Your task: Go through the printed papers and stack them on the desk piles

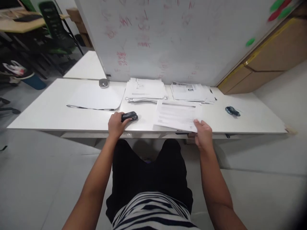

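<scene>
My left hand (116,124) is closed round the rear end of a black stapler (129,116), which points right over the front of the white desk (144,125). Between thumb and fingers, my right hand (203,132) pinches the lower right corner of a printed sheet of paper (177,115); whether it is one sheet or several, I cannot tell. The sheet's far edge lies close to two piles. A thick stack of papers (146,88) sits at the middle back, and a looser stack of printed sheets (192,92) lies right of it.
White sheets (96,96) lie on the left part of the desk, near a small grey rounded object (103,83). A dark teal object (232,111) rests at the right. Behind the desk stands a whiteboard (155,41) with red writing; cardboard boxes (268,60) lean beside it.
</scene>
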`<act>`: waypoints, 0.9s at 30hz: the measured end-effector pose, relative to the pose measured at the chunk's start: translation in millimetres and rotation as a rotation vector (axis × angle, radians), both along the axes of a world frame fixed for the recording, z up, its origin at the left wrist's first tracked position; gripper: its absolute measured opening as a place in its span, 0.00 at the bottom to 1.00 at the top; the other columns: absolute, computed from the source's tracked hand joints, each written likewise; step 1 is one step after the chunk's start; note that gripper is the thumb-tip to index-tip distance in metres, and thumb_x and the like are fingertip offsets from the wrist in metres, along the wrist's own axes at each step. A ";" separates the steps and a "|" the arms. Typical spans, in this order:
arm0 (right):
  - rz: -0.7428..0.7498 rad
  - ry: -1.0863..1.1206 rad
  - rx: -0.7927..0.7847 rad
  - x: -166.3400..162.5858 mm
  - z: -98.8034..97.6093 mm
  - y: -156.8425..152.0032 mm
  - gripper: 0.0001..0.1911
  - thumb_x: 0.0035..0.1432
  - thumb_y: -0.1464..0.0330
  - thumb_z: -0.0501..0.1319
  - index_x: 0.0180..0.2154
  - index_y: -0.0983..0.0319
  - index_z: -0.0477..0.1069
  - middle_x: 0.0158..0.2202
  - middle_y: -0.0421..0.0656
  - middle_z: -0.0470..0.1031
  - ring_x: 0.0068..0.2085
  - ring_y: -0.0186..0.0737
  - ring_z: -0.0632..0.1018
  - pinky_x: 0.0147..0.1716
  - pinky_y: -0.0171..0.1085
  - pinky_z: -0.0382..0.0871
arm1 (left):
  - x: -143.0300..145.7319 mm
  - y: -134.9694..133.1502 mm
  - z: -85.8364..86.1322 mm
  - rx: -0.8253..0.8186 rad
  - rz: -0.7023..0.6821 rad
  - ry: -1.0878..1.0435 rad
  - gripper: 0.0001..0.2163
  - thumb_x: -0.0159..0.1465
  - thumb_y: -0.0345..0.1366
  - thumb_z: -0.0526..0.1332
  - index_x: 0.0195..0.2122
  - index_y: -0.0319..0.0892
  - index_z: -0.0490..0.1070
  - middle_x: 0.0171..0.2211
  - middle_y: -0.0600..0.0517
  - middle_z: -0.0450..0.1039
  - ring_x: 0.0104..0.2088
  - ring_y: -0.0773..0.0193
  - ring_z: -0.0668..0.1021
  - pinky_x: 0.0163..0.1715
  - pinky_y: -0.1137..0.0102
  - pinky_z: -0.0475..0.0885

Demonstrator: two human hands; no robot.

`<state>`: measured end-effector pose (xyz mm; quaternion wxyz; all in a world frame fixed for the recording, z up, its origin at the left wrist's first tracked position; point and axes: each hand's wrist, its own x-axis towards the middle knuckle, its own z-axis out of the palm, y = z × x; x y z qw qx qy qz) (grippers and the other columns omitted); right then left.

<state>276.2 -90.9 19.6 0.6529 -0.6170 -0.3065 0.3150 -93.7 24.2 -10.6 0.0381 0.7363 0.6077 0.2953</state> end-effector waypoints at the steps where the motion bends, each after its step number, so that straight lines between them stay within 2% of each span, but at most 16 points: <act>1: -0.007 0.015 0.019 3.6 -1.3 0.3 0.17 0.51 0.54 0.67 0.36 0.60 0.74 0.33 0.40 0.79 0.35 0.39 0.78 0.39 0.40 0.74 | 0.6 0.0 -0.1 0.000 0.008 0.002 0.18 0.61 0.52 0.60 0.46 0.46 0.67 0.41 0.45 0.69 0.46 0.49 0.71 0.46 0.58 0.67; 7: 0.120 0.083 -0.120 8.9 -12.5 -5.5 0.17 0.49 0.56 0.70 0.36 0.60 0.75 0.35 0.42 0.81 0.38 0.42 0.80 0.44 0.43 0.75 | 6.4 -3.9 3.7 -0.039 0.062 -0.074 0.17 0.62 0.49 0.60 0.46 0.46 0.67 0.41 0.45 0.69 0.47 0.49 0.71 0.47 0.58 0.66; 10: 0.099 0.072 -0.115 17.3 -10.3 -6.5 0.18 0.49 0.55 0.70 0.37 0.60 0.75 0.36 0.41 0.80 0.36 0.41 0.79 0.39 0.41 0.76 | 7.6 -4.7 3.1 -0.025 0.089 -0.099 0.17 0.61 0.49 0.61 0.46 0.45 0.67 0.41 0.46 0.69 0.46 0.51 0.71 0.46 0.58 0.66; 12: 0.069 0.012 -0.134 33.9 0.7 5.4 0.18 0.48 0.54 0.71 0.34 0.60 0.74 0.31 0.39 0.78 0.30 0.38 0.77 0.32 0.39 0.75 | 6.9 -4.0 0.1 0.002 0.129 -0.102 0.17 0.61 0.48 0.62 0.45 0.44 0.67 0.40 0.46 0.69 0.45 0.52 0.71 0.44 0.60 0.67; 14: 0.044 -0.122 -0.197 60.5 17.4 32.7 0.16 0.48 0.56 0.71 0.28 0.60 0.71 0.23 0.36 0.73 0.24 0.33 0.72 0.25 0.36 0.70 | 5.2 -2.9 -3.7 0.039 0.161 -0.094 0.17 0.60 0.47 0.63 0.44 0.42 0.67 0.39 0.47 0.69 0.43 0.54 0.72 0.43 0.61 0.67; 17: 0.019 -0.443 -0.285 112.3 40.7 98.3 0.17 0.54 0.63 0.68 0.20 0.58 0.65 0.17 0.33 0.62 0.18 0.27 0.62 0.19 0.33 0.60 | 3.7 -2.2 -7.2 0.079 0.148 -0.059 0.17 0.59 0.47 0.64 0.43 0.42 0.67 0.37 0.48 0.69 0.41 0.55 0.72 0.42 0.62 0.67; 19: 0.027 -0.429 -0.369 146.3 45.5 147.1 0.12 0.57 0.68 0.64 0.22 0.59 0.68 0.21 0.36 0.68 0.20 0.28 0.67 0.21 0.34 0.62 | 4.5 -2.5 -7.1 0.081 0.141 -0.041 0.17 0.58 0.47 0.65 0.42 0.42 0.67 0.36 0.48 0.68 0.40 0.56 0.72 0.40 0.63 0.66; 21: 0.002 -0.443 -0.432 175.0 37.3 188.9 0.09 0.56 0.68 0.64 0.24 0.57 0.72 0.25 0.38 0.72 0.25 0.33 0.73 0.29 0.39 0.69 | 6.3 -2.6 -5.9 0.073 0.140 -0.028 0.17 0.58 0.48 0.65 0.41 0.43 0.67 0.35 0.49 0.68 0.39 0.56 0.72 0.39 0.64 0.66; 23: -0.015 -0.657 -0.419 196.5 17.4 218.4 0.10 0.52 0.65 0.66 0.22 0.54 0.70 0.26 0.38 0.73 0.36 0.45 0.77 0.43 0.51 0.71 | 7.8 -2.1 -5.1 0.066 0.120 -0.013 0.18 0.58 0.49 0.66 0.41 0.43 0.68 0.35 0.48 0.68 0.39 0.56 0.71 0.38 0.64 0.65; 25: -0.008 -0.943 -0.400 209.5 -7.8 236.4 0.10 0.47 0.59 0.69 0.23 0.52 0.70 0.33 0.41 0.76 0.49 0.60 0.75 0.54 0.64 0.60 | 8.4 -1.1 -5.4 0.061 0.096 0.002 0.19 0.58 0.51 0.65 0.41 0.43 0.68 0.35 0.48 0.68 0.39 0.56 0.71 0.38 0.64 0.64; 27: -0.107 -1.118 -0.388 210.9 -29.4 247.0 0.16 0.50 0.49 0.65 0.29 0.54 0.74 0.46 0.51 0.76 0.58 0.68 0.67 0.57 0.69 0.48 | 8.3 -0.2 -6.6 0.061 0.081 0.017 0.19 0.58 0.52 0.65 0.42 0.42 0.68 0.35 0.47 0.68 0.39 0.56 0.71 0.37 0.64 0.64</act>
